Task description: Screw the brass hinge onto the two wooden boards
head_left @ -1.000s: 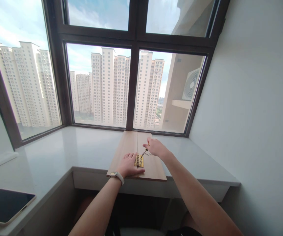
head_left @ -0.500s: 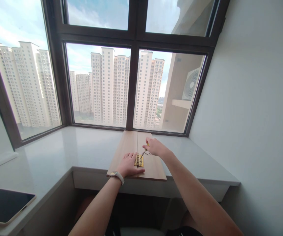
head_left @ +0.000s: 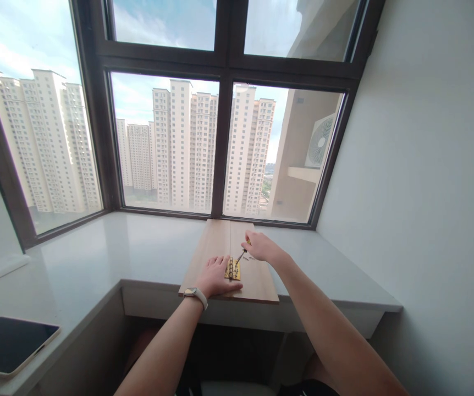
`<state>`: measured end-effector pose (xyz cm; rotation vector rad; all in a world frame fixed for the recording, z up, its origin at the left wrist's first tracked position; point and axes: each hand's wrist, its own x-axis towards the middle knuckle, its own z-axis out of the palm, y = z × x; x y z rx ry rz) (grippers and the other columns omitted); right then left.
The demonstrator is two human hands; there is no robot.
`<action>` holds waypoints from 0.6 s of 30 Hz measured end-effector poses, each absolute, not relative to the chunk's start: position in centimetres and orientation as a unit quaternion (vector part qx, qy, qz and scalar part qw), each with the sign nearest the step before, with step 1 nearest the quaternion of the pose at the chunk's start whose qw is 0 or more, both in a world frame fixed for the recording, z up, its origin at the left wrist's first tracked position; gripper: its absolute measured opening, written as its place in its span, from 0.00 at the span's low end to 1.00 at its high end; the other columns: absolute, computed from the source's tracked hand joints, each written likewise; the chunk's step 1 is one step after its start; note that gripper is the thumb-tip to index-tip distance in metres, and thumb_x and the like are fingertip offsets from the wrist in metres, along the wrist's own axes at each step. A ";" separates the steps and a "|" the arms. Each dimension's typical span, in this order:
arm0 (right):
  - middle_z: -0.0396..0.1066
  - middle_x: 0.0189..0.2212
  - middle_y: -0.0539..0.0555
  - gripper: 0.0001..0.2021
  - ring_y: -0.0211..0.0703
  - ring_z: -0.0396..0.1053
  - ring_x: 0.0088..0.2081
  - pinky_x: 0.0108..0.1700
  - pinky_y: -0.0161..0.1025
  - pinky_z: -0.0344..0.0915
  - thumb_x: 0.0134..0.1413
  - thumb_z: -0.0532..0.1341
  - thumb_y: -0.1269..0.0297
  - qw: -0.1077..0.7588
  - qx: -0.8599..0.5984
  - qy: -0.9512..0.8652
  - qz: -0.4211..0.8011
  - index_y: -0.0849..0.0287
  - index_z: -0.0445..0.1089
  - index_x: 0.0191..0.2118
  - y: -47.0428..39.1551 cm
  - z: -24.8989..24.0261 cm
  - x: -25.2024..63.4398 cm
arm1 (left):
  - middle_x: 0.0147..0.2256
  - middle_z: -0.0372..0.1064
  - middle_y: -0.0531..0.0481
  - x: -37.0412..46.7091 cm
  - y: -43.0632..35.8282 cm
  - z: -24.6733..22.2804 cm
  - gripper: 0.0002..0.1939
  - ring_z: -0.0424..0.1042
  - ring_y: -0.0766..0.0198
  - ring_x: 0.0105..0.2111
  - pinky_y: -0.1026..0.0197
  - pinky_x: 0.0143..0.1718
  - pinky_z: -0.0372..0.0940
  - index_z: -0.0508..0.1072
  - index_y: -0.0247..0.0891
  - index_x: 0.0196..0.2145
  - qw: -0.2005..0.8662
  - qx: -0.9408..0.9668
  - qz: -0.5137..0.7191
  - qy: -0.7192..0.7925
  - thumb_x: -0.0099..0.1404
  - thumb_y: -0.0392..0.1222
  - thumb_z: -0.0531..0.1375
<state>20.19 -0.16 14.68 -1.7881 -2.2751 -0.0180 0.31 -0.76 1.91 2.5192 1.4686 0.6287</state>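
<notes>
A gold-coloured hinge (head_left: 232, 269) lies across the seam of two light wooden boards (head_left: 208, 245), with screw heads showing on its right leaf. My left hand (head_left: 214, 276) is spread flat over the left board and the hinge's left edge, its thumb stretched along the near side. In my right hand (head_left: 260, 246) is a screwdriver (head_left: 241, 256) with a yellow handle, mostly covered by the fingers. Its shaft slants down to the right leaf, where the tip meets a screw or hole too small to make out. Loose screws (head_left: 246, 258) lie beside it on the right board.
The boards rest on a white counter (head_left: 154, 247) and overhang its front edge slightly. A dark-screened tablet (head_left: 12, 344) lies at the near left. Windows with dark frames (head_left: 220, 148) stand behind, and a white wall (head_left: 418, 165) rises at the right.
My right hand has shifted very slightly to the right and turned a little on the screwdriver. My left hand, the hinge and the boards have stayed in place.
</notes>
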 end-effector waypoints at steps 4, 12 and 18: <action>0.75 0.40 0.60 0.18 0.48 0.72 0.41 0.38 0.38 0.57 0.68 0.51 0.49 0.121 -0.642 -0.756 -0.031 0.57 0.69 0.44 -0.2 14.6 20.1 | 0.65 0.58 0.39 0.3 -0.8 2.0 0.57 0.54 0.39 0.64 0.44 0.66 0.48 0.55 0.42 0.69 0.083 0.842 0.206 0.492 0.50 0.78 0.57; 0.76 0.39 0.56 0.09 0.44 0.71 0.40 0.37 0.35 0.57 0.61 0.60 0.63 0.127 -0.595 -0.794 -0.004 0.56 0.67 0.47 -0.7 14.9 20.2 | 0.65 0.58 0.39 0.2 -0.5 1.6 0.56 0.54 0.38 0.65 0.44 0.66 0.48 0.55 0.42 0.69 0.080 0.843 0.205 0.491 0.51 0.77 0.58; 0.76 0.42 0.62 0.18 0.50 0.73 0.43 0.39 0.39 0.59 0.67 0.54 0.48 0.126 -0.648 -0.750 -0.037 0.58 0.69 0.46 -0.9 14.9 19.8 | 0.65 0.57 0.40 0.2 -0.6 1.8 0.57 0.54 0.39 0.65 0.44 0.66 0.47 0.54 0.43 0.70 0.083 0.842 0.204 0.492 0.51 0.77 0.58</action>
